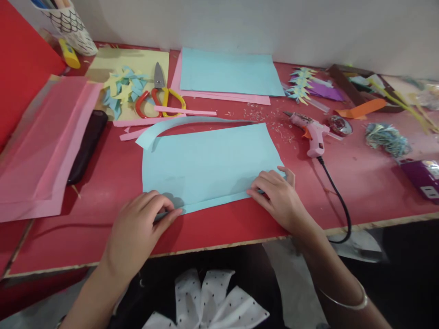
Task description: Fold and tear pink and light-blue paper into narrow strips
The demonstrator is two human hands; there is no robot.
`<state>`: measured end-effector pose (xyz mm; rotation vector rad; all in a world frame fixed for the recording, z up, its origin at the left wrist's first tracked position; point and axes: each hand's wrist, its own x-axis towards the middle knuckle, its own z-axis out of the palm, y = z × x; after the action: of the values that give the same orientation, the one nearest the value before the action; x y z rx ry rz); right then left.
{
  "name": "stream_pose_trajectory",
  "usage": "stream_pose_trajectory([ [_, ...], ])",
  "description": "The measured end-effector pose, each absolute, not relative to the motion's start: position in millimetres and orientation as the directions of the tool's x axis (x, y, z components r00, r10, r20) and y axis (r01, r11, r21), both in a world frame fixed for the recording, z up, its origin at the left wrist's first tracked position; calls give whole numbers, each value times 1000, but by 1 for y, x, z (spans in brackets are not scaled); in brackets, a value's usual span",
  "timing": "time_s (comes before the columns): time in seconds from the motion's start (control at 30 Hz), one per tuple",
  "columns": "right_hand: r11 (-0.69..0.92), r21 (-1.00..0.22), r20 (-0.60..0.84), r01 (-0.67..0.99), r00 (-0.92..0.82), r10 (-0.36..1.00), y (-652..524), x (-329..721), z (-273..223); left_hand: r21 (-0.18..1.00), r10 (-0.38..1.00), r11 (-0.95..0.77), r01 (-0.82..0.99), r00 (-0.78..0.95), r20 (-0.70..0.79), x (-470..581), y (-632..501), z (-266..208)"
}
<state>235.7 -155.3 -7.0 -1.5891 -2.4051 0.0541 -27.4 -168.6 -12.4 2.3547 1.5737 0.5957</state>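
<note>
A light blue paper sheet (209,164) lies on the red table, and a narrow fold runs along its near edge. My left hand (139,228) pinches that fold at the left end, thumb against fingers. Toward the right end, my right hand (279,198) grips the same edge with its fingers bent over the paper and thumb below. A curled light blue paper strip (147,137) rests along the sheet's far edge. Just beyond are pink paper strips (187,111) and scissors (158,77) with red and yellow handles.
Right of the sheet is a pink glue gun (315,135), its black cord (338,192) hanging over the table's edge. Cut paper pieces (125,87), stacked blue paper (229,73) and a brown tray (356,84) line the back. Pink sheets (44,146) overlap a black case (89,146) at left.
</note>
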Motion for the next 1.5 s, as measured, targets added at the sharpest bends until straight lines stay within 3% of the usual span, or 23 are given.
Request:
stream_pose_trajectory([
  [0.13,399,-170,185,901,-368,911,-155,235,-8,462,917,-398,793,352,185,-40,-166,-15],
  [0.23,399,-179,189,899,-366,911,-155,236,-8,418,905,-426,802,377,199,-52,-169,-16],
  [0.4,389,-181,181,903,-359,916,-156,234,-6,91,867,-447,890,406,289,-43,-182,-7],
  [0.47,403,-187,168,896,-375,912,-158,229,-4,43,832,-496,867,461,310,-27,-184,-3],
  [0.67,404,-230,180,885,-369,912,-166,205,-2,172,799,-590,789,541,262,23,-171,-4],
  [1.17,335,-406,207,851,-271,940,-173,245,-6,341,836,-549,763,497,233,25,-159,-14],
  [1.5,355,-384,201,852,-298,933,-168,247,-8,350,860,-510,786,470,197,23,-162,-12],
])
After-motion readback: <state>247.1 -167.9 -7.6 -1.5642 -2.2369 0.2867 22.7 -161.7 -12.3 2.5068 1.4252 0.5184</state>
